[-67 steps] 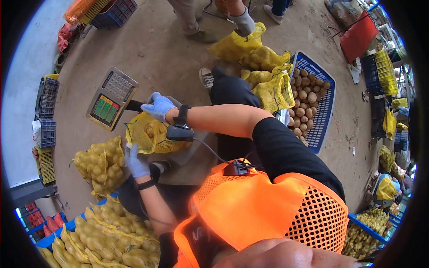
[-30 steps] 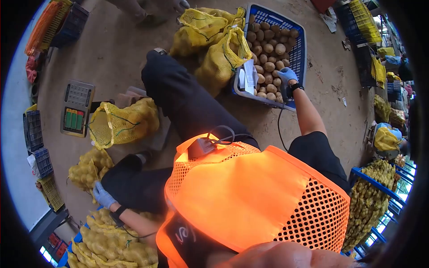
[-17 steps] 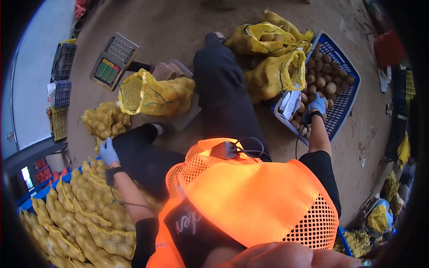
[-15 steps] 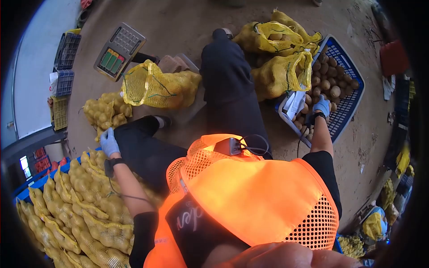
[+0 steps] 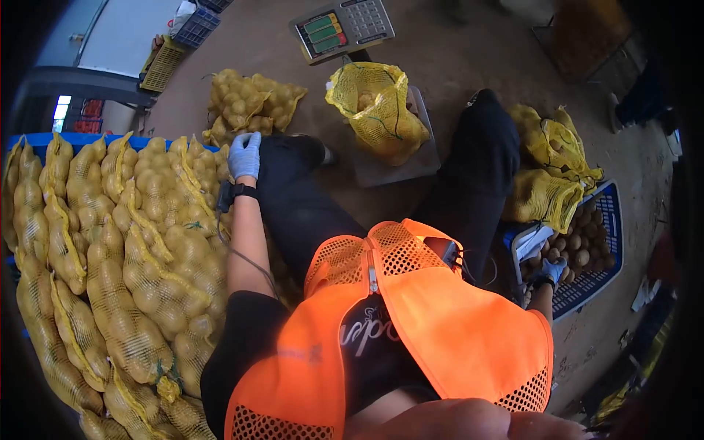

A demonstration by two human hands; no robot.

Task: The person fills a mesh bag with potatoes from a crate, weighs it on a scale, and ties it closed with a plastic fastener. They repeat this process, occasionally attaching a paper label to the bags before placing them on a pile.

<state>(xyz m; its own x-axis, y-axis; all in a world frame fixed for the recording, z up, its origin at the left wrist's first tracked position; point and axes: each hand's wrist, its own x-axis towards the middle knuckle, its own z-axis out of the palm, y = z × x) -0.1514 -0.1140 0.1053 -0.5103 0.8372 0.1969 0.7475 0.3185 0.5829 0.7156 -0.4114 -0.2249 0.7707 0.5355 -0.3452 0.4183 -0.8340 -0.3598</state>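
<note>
The gloved left hand (image 5: 244, 155) rests open on the stacked potato sacks (image 5: 139, 242) left of the scale (image 5: 342, 27), while the right hand (image 5: 550, 270) grasps a potato in the blue crate (image 5: 598, 273) far right of it.

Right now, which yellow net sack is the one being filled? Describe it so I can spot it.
Find the scale display at the top. Just below it one yellow net sack sits on the grey weighing platform. Unlike the tied sacks around, its mouth gapes open.
</note>
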